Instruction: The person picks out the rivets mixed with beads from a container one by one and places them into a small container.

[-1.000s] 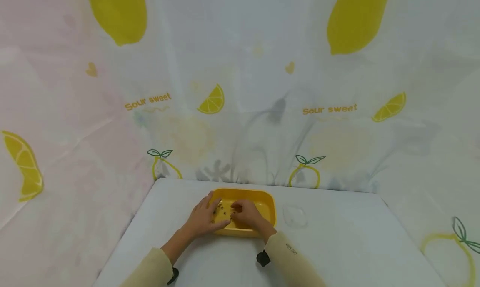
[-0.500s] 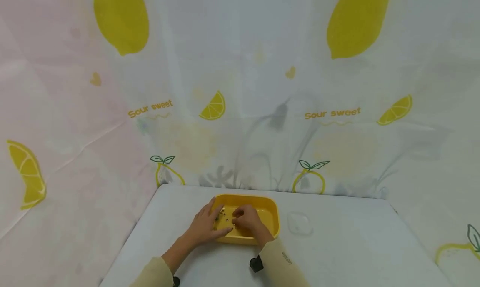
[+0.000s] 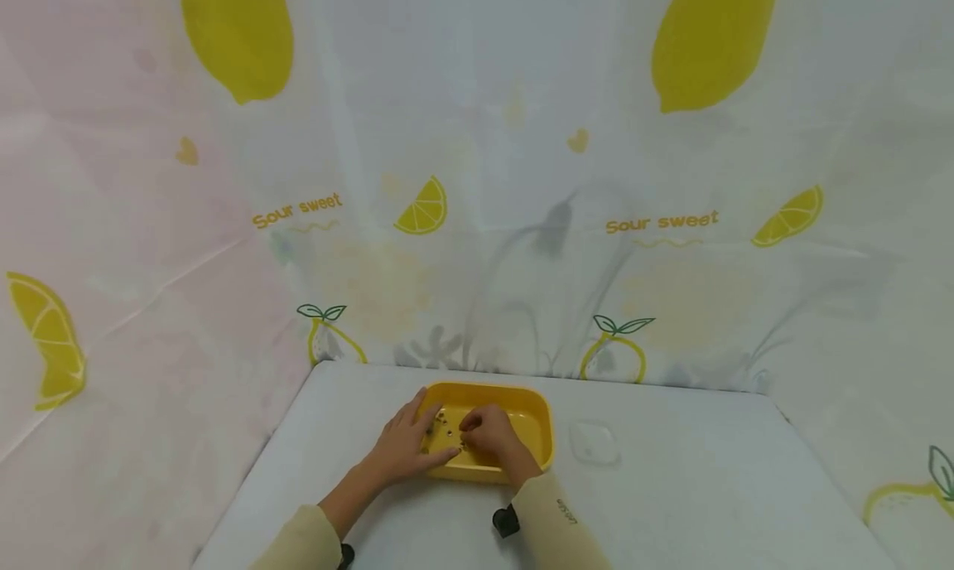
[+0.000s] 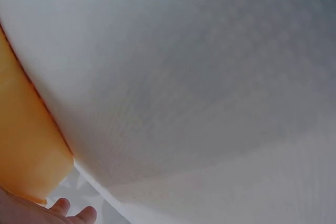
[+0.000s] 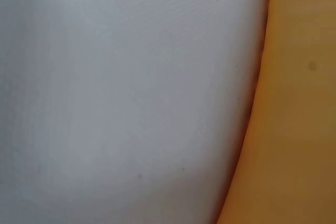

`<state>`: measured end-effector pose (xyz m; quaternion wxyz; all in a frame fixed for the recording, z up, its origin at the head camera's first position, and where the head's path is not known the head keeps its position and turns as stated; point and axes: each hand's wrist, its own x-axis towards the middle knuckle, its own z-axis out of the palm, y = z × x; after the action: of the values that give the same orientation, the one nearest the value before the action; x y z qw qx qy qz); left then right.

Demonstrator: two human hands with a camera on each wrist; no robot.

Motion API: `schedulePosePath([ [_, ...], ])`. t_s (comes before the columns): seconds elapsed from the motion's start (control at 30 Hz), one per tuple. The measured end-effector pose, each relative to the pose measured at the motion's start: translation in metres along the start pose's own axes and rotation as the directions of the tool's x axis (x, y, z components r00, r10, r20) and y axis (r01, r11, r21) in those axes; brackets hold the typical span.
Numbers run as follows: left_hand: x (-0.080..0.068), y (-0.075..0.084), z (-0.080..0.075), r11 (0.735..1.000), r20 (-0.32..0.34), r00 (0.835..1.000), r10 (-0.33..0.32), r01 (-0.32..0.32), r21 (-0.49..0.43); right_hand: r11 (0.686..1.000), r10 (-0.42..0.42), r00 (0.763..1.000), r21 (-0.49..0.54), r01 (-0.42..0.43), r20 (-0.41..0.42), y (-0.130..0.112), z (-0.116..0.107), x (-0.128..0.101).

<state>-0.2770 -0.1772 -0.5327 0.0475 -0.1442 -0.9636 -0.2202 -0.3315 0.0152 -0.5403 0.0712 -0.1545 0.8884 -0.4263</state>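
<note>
A yellow plastic tray [image 3: 540, 425] sits on the white table [image 3: 671, 504] near its back edge, with several small dark bits [image 3: 441, 419] scattered inside. My left hand [image 3: 402, 446] lies over the tray's left end, fingers straight across the rim and thumb along the front wall. My right hand [image 3: 492, 433] is inside the tray, fingers curled, their tips bunched down on the bits as in a pinch. The left wrist view shows the tray's wall [image 4: 26, 145] and my left fingertips [image 4: 68, 211]. The right wrist view shows only the tray [image 5: 299, 103] and table.
A small clear, squarish piece [image 3: 594, 443] lies on the table just right of the tray. A lemon-print curtain [image 3: 522, 222] hangs close behind the table and along both sides. Table edges run at the left and right.
Both hands stay at the tray. The right fingertips have shifted slightly among the bits; the head view has drifted a little.
</note>
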Motion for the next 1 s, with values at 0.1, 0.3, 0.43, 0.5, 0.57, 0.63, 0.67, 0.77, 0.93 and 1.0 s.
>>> schedulePosePath([
  [0.1, -0.0002, -0.0007, 0.0004, 1.0, -0.004, 1.0, -0.001, 0.001, 0.003, 1.0, -0.013, 1.0, -0.028, 0.013, -0.002, -0.002, 0.0003, -0.0004],
  [0.3, 0.0001, -0.0034, 0.0024, 1.0, -0.021, 1.0, 0.005, -0.005, 0.001, 0.996, -0.045, 0.999, -0.081, 0.045, 0.001, -0.0018, 0.0018, 0.0004],
  [0.43, 0.0004, -0.0045, 0.0037, 1.0, -0.019, 1.0, 0.008, -0.008, 0.0, 0.995, -0.036, 0.999, -0.094, 0.036, -0.001, -0.0013, 0.0015, 0.0003],
  [0.5, 0.0006, -0.0043, 0.0031, 1.0, -0.023, 1.0, 0.016, -0.016, -0.002, 0.994, -0.046, 0.999, -0.103, 0.045, -0.009, -0.0012, 0.0014, 0.0008],
  [0.57, 0.0002, -0.004, 0.002, 1.0, -0.026, 1.0, 0.018, -0.018, -0.002, 0.993, -0.045, 0.999, -0.106, 0.044, -0.009, -0.0019, 0.0018, 0.0016],
  [0.63, -0.0001, -0.0037, 0.0007, 1.0, -0.03, 0.999, 0.017, -0.017, 0.004, 0.993, -0.043, 0.999, -0.106, 0.043, -0.005, -0.003, 0.0023, 0.0025],
  [0.67, -0.0002, -0.0034, 0.0, 1.0, -0.033, 0.999, 0.017, -0.016, 0.005, 0.993, -0.042, 0.999, -0.109, 0.041, -0.004, -0.0036, 0.0026, 0.003],
  [0.77, -0.0008, -0.0022, -0.0016, 1.0, -0.042, 0.999, 0.021, -0.021, 0.005, 0.992, -0.032, 0.999, -0.118, 0.033, 0.003, -0.0047, 0.0032, 0.0042],
  [0.93, -0.0001, -0.0006, -0.0015, 1.0, -0.023, 1.0, 0.008, -0.007, 0.005, 0.989, -0.04, 0.999, -0.139, 0.039, -0.002, -0.0013, 0.0035, 0.0055],
  [1.0, 0.0016, -0.0003, -0.0005, 1.0, -0.01, 1.0, -0.006, 0.006, 0.011, 0.99, -0.044, 0.999, -0.138, 0.042, -0.015, 0.0006, 0.0027, 0.006],
])
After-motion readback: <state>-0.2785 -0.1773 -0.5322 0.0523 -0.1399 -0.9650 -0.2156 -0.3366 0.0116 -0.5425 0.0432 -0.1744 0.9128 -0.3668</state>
